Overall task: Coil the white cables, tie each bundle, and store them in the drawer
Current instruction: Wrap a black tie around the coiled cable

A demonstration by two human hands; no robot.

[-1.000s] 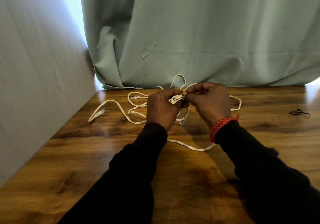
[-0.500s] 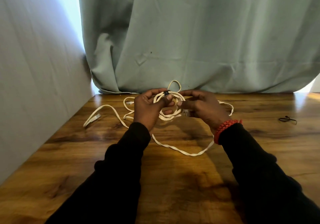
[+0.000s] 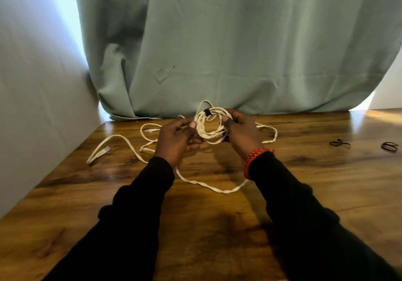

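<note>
Nearest, a loose white cable (image 3: 208, 186) trails across the wooden table (image 3: 217, 237), its long run lying left to right. Above it, the left hand (image 3: 177, 140) and right hand (image 3: 242, 133) each pinch a side of the coiled bundle (image 3: 211, 128), a tight clump a second ago and now spread into an upright ring facing the camera. A black tie (image 3: 206, 112) now shows at its top, so this bundle looks tied and probably ready for storing; spare ties (image 3: 340, 144) lie far right.

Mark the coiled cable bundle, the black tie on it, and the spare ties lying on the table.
coiled cable bundle (image 3: 210, 133): head view, lower arc of the white loops.
black tie (image 3: 206, 112): head view, wrap at the bundle's top.
spare ties (image 3: 339, 144): head view, nearer of two black loops at right.
</note>
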